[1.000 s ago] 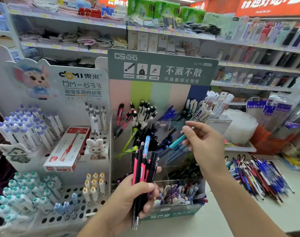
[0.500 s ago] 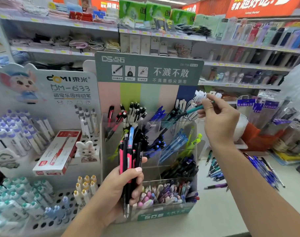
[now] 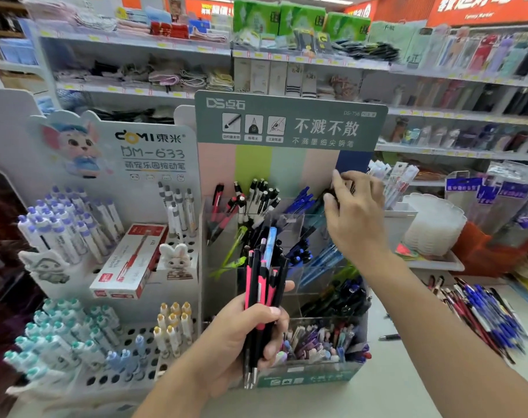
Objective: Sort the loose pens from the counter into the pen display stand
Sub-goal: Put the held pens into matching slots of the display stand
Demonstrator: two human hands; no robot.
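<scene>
The pen display stand has a grey-green header and clear compartments that hold black, blue, green and pink pens. My left hand grips a bundle of pink and black pens with one light blue pen, upright in front of the stand's middle. My right hand reaches into the stand's back right compartment, where thumb and forefinger pinch the dark end of a pen. The rest of that pen is hidden by the hand. A heap of loose pens lies on the counter at the right.
A white stand of capped pens with a red and white pen box is at the left. One dark pen lies on the counter beside the display stand. White trays are stacked at right. Store shelves rise behind.
My right hand carried a teal pen from the middle of the stand up to its back right corner and has now lowered into that compartment. The left hand kept its bundle.
</scene>
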